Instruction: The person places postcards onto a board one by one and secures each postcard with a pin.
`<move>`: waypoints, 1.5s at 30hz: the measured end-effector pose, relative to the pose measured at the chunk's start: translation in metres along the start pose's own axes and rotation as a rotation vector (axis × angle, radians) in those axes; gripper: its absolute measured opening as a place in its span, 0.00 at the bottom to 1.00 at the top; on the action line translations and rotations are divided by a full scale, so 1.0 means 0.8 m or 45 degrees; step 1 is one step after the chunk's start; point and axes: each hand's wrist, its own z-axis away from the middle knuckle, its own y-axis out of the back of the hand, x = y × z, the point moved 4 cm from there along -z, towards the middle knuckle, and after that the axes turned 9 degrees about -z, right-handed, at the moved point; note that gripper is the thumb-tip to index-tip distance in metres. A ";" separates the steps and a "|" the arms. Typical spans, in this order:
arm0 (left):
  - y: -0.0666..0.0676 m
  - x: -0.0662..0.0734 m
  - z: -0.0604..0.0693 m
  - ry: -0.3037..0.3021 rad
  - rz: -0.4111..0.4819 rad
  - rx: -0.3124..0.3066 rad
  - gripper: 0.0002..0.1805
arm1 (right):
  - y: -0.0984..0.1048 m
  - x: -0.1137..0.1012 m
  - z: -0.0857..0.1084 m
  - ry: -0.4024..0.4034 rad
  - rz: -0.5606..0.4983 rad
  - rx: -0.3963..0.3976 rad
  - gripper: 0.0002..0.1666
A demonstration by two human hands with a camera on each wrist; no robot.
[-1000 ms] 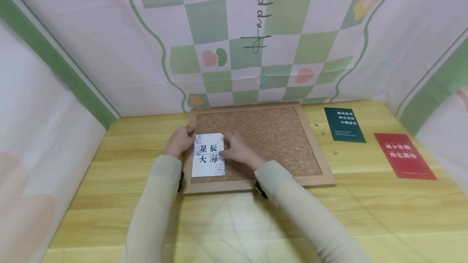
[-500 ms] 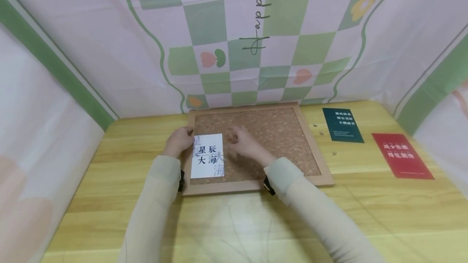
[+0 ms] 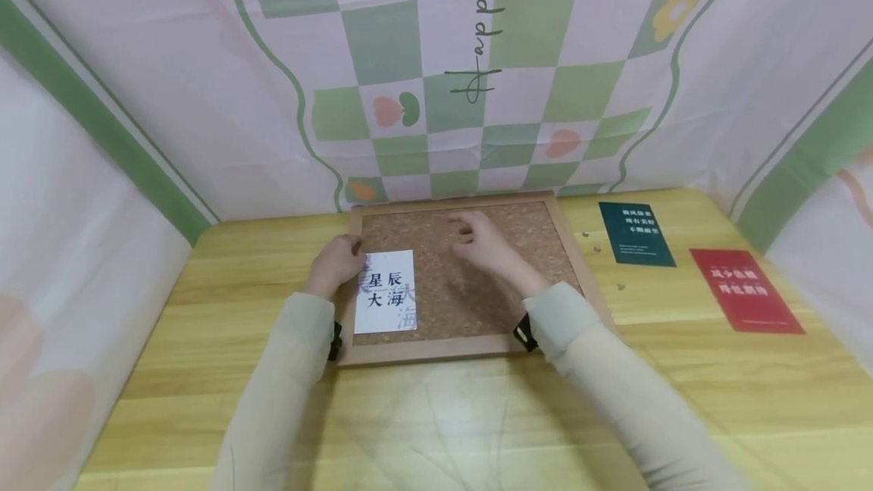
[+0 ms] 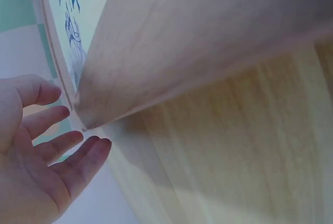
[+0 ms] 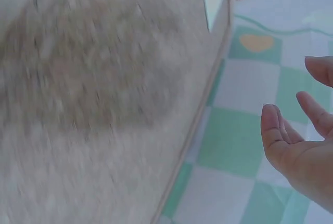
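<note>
A white card with dark and pale purple characters lies on the left part of a wood-framed cork board. My left hand is at the board's left frame, beside the card's upper left corner. Its fingers look loosely bent and hold nothing in the left wrist view; whether they touch the frame I cannot tell. Over the middle of the cork is my right hand, apart from the card. Its loosely curved fingers show nothing between them in the right wrist view.
On the wooden table, right of the board, lie a dark green card and a red card. Several small pins are scattered between board and cards. A checked cloth hangs behind.
My right hand has left the white card's right edge and moved right and back over the cork. The left hand stays by the card's left side; the card lies in place.
</note>
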 end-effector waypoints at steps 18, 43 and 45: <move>0.005 0.008 0.008 -0.361 -0.056 0.067 0.21 | 0.108 0.009 0.029 -0.071 -0.159 0.221 0.29; -0.009 -0.006 0.025 -0.611 -0.313 0.076 0.31 | 0.208 0.132 0.086 -0.269 -0.332 0.358 0.40; -0.011 -0.008 0.024 -0.617 -0.317 0.085 0.31 | 0.211 0.139 0.090 -0.311 -0.349 0.331 0.41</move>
